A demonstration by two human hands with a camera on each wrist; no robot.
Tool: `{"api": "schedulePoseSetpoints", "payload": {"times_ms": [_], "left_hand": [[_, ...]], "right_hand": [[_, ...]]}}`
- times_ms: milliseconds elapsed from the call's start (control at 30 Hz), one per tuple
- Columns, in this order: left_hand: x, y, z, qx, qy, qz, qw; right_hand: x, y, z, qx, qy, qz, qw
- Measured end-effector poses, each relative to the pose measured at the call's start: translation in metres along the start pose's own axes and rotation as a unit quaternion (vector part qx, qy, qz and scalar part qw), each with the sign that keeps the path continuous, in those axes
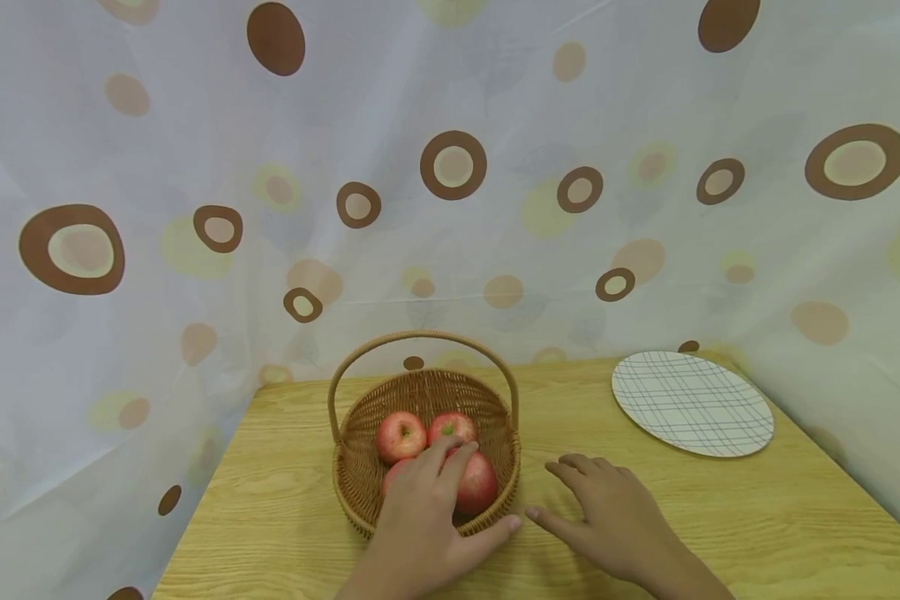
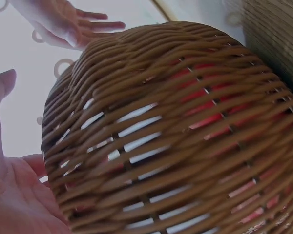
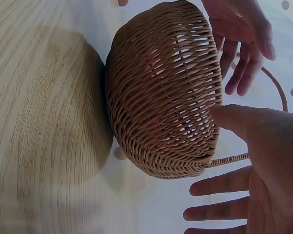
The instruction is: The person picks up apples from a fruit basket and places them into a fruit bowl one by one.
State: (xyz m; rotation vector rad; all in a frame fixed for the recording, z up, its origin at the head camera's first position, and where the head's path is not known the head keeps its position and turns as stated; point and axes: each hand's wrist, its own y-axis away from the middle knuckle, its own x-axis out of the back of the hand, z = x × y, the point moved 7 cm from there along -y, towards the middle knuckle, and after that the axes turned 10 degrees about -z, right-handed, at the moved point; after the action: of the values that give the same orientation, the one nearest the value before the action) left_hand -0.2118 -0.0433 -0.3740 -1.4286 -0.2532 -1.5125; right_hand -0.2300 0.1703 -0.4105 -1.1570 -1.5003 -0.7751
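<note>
Several red apples [image 1: 401, 436] lie in a round brown wicker basket [image 1: 356, 492] with a tall arched handle [image 1: 423, 334]. My left hand [image 1: 427, 525] reaches over the basket's near rim, its fingers loosely extended above the apples and covering part of them. In the right wrist view those fingers show past the rim, holding nothing. To the right of the basket, my right hand [image 1: 618, 517] hovers with spread fingers and nothing in its grasp. The basket's woven side [image 2: 151, 131] fills much of the left wrist view, with red apples showing through the gaps.
A white oval plate [image 1: 690, 404] with a dark line grid lies at the back right of the light wooden table [image 1: 270, 500]. Behind and along both sides hangs a pale sheet [image 1: 495, 100] patterned with brown and yellow spots.
</note>
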Motion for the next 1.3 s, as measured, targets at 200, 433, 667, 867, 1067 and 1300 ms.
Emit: {"api": "schedulePoseSetpoints", "payload": {"times_ms": [200, 433, 667, 867, 1067, 1300], "left_hand": [[-0.004, -0.003, 0.005, 0.011, 0.011, -0.020, 0.9997], [-0.010, -0.007, 0.010, 0.013, 0.023, -0.044, 0.9987], [-0.015, -0.011, 0.020, -0.021, 0.024, -0.050, 0.9982], [-0.022, -0.014, 0.025, -0.038, 0.023, -0.057, 0.9974], [-0.031, -0.016, 0.030, -0.036, 0.036, -0.077, 0.9957], [-0.037, -0.019, 0.035, -0.038, 0.036, -0.088, 0.9948]], "right_hand": [[0.002, 0.002, 0.007, -0.002, 0.003, 0.002, 1.000], [0.004, 0.004, 0.016, -0.004, 0.012, 0.024, 1.000], [0.007, 0.007, 0.027, -0.014, 0.013, 0.026, 1.000], [0.009, 0.009, 0.034, -0.009, 0.008, 0.033, 0.999], [0.005, 0.011, 0.046, -0.018, 0.001, 0.030, 0.999], [0.006, 0.013, 0.057, -0.022, -0.004, 0.031, 0.999]]}}
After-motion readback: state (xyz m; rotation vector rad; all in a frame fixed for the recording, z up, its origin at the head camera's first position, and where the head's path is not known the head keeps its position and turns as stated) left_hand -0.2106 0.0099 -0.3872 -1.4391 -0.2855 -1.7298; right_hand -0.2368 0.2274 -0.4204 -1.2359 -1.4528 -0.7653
